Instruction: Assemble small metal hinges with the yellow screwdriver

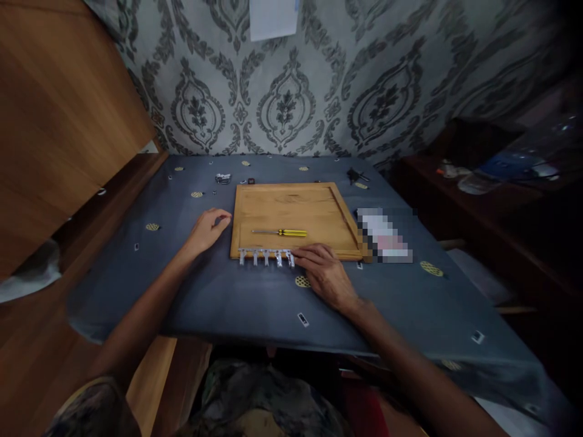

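Observation:
A wooden framed board (pixel 264 209) lies flat on the table. Across its lower part rests a screwdriver (pixel 291 233) with a yellow and black handle, its shaft pointing left. Along the board's near edge sits a metal hook rail (pixel 260 250), with several silver hooks hanging over the front. My right hand (pixel 328 276) has its fingertips on the right end of this rail, thumb hidden beneath. Just left of the board, my left hand (pixel 210 229) rests near the tabletop, fingers loosely curved, a small gap before the thumb, nothing visible in it.
Behind the board lie a small shiny metal bundle (pixel 223 178), a little dark box (pixel 251 181) and a black object (pixel 357 176). A blurred-out flat item (pixel 385 237) is right of the board. A wooden cabinet (pixel 64 115) rises at left; a plastic bottle (pixel 496 170) lies at right.

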A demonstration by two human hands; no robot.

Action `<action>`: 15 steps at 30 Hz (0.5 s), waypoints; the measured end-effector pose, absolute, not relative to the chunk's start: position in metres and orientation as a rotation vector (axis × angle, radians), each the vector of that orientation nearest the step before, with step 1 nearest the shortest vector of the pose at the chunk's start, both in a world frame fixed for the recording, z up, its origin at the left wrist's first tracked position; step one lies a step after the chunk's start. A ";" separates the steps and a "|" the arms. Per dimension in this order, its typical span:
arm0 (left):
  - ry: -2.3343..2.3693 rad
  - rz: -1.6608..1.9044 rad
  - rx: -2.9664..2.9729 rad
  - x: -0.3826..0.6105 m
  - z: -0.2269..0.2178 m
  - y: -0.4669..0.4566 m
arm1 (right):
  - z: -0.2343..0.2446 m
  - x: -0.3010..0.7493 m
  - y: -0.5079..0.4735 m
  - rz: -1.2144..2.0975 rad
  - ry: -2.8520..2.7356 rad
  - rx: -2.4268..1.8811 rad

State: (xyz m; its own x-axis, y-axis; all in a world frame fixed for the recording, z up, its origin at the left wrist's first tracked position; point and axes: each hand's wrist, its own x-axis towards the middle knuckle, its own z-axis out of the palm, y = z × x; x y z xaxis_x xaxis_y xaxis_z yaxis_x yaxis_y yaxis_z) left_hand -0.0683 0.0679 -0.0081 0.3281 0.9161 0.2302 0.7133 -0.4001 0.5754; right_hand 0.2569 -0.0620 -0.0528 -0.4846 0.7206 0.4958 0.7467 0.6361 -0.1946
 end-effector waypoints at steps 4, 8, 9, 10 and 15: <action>1.576 0.760 2.146 -0.085 -0.018 0.093 | -0.053 0.257 -0.061 -0.066 -2.307 -1.133; 1.681 0.730 2.092 -0.094 -0.025 0.117 | -0.054 0.257 -0.061 -0.069 -2.298 -1.118; 1.704 0.723 2.085 -0.095 -0.026 0.123 | -0.053 0.257 -0.061 -0.076 -2.295 -1.111; 1.727 0.720 2.080 -0.096 -0.027 0.128 | -0.053 0.257 -0.061 -0.086 -2.292 -1.101; 1.822 0.724 2.079 -0.093 -0.029 0.150 | -0.051 0.257 -0.059 -0.163 -2.264 -1.054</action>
State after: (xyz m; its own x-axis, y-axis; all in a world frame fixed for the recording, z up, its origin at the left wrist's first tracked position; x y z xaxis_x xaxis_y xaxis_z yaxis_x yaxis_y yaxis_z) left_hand -0.0934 0.1499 -0.0289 0.0771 0.9801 0.1829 0.8383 -0.1630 0.5203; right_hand 0.2568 -0.0595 -0.0510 -0.4832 0.6481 0.5887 0.7255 0.6727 -0.1451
